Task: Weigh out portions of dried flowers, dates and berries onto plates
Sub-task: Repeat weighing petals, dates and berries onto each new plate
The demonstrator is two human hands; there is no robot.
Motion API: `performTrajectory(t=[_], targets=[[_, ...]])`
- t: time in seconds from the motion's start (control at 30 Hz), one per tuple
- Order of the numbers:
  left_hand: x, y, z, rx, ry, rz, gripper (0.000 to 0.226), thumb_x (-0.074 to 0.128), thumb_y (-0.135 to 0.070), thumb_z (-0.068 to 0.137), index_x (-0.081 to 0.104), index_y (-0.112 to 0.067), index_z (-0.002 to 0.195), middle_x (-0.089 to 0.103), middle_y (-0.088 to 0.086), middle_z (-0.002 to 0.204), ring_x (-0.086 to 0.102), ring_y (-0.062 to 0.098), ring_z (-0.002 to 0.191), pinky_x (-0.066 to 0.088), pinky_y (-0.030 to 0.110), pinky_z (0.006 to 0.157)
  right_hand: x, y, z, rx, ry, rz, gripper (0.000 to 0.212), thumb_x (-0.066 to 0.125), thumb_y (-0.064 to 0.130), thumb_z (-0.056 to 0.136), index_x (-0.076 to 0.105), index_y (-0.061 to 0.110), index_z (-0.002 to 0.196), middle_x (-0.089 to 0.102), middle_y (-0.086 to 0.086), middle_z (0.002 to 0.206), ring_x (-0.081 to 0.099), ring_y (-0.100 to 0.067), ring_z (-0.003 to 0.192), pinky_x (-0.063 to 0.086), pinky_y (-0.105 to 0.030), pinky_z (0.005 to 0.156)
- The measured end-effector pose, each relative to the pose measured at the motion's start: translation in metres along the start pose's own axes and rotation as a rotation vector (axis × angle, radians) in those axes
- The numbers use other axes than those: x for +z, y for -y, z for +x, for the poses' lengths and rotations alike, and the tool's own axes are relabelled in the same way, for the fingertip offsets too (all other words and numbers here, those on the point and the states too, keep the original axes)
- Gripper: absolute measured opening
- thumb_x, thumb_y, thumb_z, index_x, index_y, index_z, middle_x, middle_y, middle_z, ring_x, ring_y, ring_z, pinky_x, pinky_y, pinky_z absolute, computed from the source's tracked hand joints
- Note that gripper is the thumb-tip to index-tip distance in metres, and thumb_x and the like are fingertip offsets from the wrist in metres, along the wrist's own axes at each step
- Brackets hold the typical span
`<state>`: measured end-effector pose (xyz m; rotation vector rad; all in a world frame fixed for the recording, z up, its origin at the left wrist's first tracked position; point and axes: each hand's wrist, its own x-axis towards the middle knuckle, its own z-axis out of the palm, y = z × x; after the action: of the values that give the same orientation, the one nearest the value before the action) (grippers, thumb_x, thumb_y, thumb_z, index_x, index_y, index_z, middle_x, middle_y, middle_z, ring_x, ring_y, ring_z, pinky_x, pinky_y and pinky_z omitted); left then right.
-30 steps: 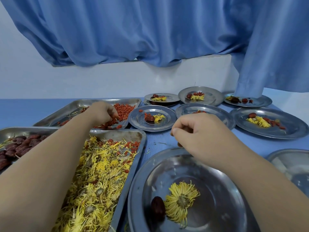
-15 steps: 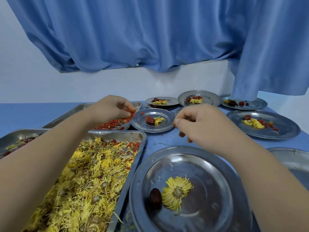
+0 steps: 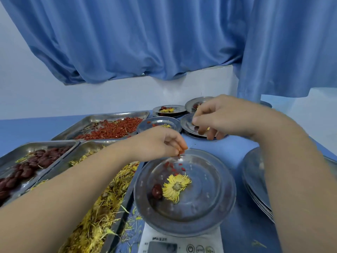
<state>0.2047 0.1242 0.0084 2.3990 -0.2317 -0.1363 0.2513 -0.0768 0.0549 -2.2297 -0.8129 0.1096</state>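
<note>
A steel plate (image 3: 215,203) stands on a white scale (image 3: 182,243) near me. It holds a yellow dried flower (image 3: 176,186), a dark date (image 3: 156,191) and a few red berries (image 3: 173,166). My left hand (image 3: 158,143) hovers over the plate's far rim, pinching red berries in its fingertips, some falling. My right hand (image 3: 224,117) is farther back over a filled plate (image 3: 187,126), fingers curled round small pieces that I cannot make out. Trays of berries (image 3: 113,128), dates (image 3: 31,161) and flowers (image 3: 102,203) lie at the left.
More filled plates (image 3: 169,109) sit at the back by the white wall. A stack of steel plates (image 3: 255,181) stands at the right, partly behind my right forearm. A blue curtain hangs over the back of the blue table (image 3: 228,148).
My left hand has moved from the berry tray over to the plate on the scale and berries now lie on it. My right hand has moved back over a far plate. The view tilted down.
</note>
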Motion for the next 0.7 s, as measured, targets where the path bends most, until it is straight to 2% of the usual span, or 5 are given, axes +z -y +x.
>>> performTrajectory(t=[0.2, 0.3, 0.5, 0.63, 0.7], targets=[[0.004, -0.004, -0.004, 0.020, -0.111, 0.096, 0.031, 0.065, 0.000, 0.085, 0.068, -0.030, 0.094, 0.070, -0.008, 0.092, 0.064, -0.007, 0.074, 0.047, 0.009, 0.067, -0.009, 0.011, -0.025, -0.029, -0.066, -0.080, 0.016, 0.058, 0.028, 0.086, 0.070, 0.019, 0.084, 0.072, -0.003, 0.080, 0.070, -0.016, 0.068, 0.058, -0.039, 0.073], [0.006, 0.002, -0.007, 0.020, -0.180, 0.150, 0.029, 0.072, -0.009, 0.081, 0.067, -0.035, 0.094, 0.066, -0.014, 0.092, 0.056, -0.013, 0.066, 0.041, 0.004, 0.062, -0.003, 0.013, -0.043, -0.081, -0.139, -0.129, 0.018, 0.056, 0.032, 0.085, 0.068, 0.023, 0.076, 0.070, 0.004, 0.071, 0.067, -0.010, 0.064, 0.056, -0.032, 0.066], [0.010, 0.005, -0.015, -0.029, -0.232, 0.024, 0.014, 0.068, -0.023, 0.088, 0.071, -0.028, 0.100, 0.072, -0.014, 0.096, 0.065, -0.008, 0.086, 0.046, 0.009, 0.075, 0.017, -0.003, -0.085, -0.109, -0.192, -0.219, 0.018, 0.056, 0.026, 0.086, 0.064, 0.026, 0.069, 0.061, 0.013, 0.063, 0.055, -0.002, 0.062, 0.046, -0.023, 0.059], [0.014, 0.000, -0.022, -0.045, -0.263, -0.045, 0.023, 0.056, -0.006, 0.092, 0.070, -0.021, 0.102, 0.074, -0.008, 0.096, 0.066, -0.009, 0.083, 0.046, 0.003, 0.066, 0.036, -0.018, -0.113, -0.082, -0.213, -0.259, 0.015, 0.053, 0.030, 0.088, 0.063, 0.028, 0.077, 0.060, 0.014, 0.065, 0.054, -0.003, 0.065, 0.048, -0.029, 0.060], [0.018, 0.000, -0.025, -0.050, -0.292, -0.051, 0.033, 0.052, 0.003, 0.088, 0.069, -0.023, 0.097, 0.073, -0.006, 0.092, 0.069, -0.001, 0.083, 0.051, 0.011, 0.069, 0.045, -0.025, -0.125, -0.083, -0.235, -0.277, 0.014, 0.051, 0.031, 0.088, 0.063, 0.028, 0.080, 0.061, 0.014, 0.069, 0.055, -0.003, 0.068, 0.050, -0.031, 0.063]])
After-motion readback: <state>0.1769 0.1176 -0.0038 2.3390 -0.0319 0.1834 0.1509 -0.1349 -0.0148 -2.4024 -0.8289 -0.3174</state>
